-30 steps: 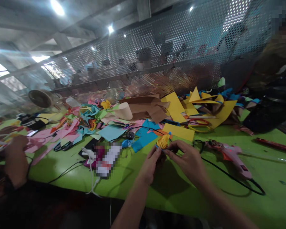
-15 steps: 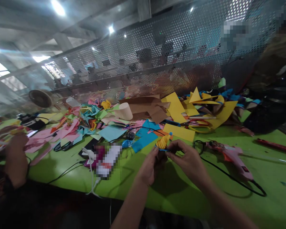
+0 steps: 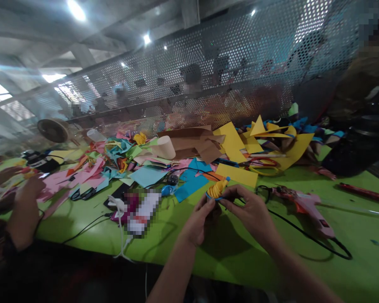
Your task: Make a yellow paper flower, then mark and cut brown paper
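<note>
Between my hands, above the green table [image 3: 164, 227], is a small yellow cone-shaped craft piece [image 3: 216, 189] with ridged layers, a blue tip and a blue rim at its base. My left hand [image 3: 199, 221] is closed around its lower left side, thumb near the rim. From the right, my right hand [image 3: 244, 206] pinches the blue rim between thumb and fingers. The underside of the piece is hidden by my fingers. To the right of my right hand lies a pink glue gun [image 3: 306, 208] with a black cord.
Coloured paper scraps [image 3: 94, 168] cover the table's left and back. Yellow sheets [image 3: 233, 143], brown paper [image 3: 189, 141] and scissors [image 3: 262, 164] lie behind my hands. A phone [image 3: 143, 212] with a white cable lies left. A co-worker's hand [image 3: 27, 198] is at far left.
The yellow cone tilts slightly more to the right, and my left thumb has shifted along its rim. At far left, the co-worker's hands have moved a little.
</note>
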The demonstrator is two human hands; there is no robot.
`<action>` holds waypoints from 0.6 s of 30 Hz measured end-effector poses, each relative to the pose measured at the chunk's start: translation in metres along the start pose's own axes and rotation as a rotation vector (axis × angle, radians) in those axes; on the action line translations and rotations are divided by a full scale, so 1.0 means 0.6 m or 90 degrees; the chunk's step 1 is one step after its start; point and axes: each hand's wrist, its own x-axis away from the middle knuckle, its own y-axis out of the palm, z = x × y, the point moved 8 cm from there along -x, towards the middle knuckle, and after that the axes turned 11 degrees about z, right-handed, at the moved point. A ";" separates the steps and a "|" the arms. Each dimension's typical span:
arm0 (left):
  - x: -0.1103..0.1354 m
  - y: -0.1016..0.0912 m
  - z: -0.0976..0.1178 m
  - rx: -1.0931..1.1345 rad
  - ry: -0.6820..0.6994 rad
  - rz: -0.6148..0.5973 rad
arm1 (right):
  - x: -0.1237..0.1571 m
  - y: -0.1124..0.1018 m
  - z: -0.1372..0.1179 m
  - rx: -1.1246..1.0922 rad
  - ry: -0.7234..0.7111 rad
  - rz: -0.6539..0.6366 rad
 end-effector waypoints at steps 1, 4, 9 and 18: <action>0.000 -0.001 0.000 0.014 0.001 0.009 | -0.001 -0.001 -0.001 -0.002 -0.004 0.003; -0.001 -0.002 -0.001 0.035 -0.010 0.024 | -0.002 -0.003 -0.003 -0.011 -0.010 0.010; -0.004 -0.006 -0.005 0.018 -0.016 0.024 | -0.002 -0.003 -0.006 -0.023 -0.012 0.012; -0.004 -0.003 -0.007 -0.002 -0.005 -0.004 | 0.001 -0.004 -0.005 -0.006 0.002 0.013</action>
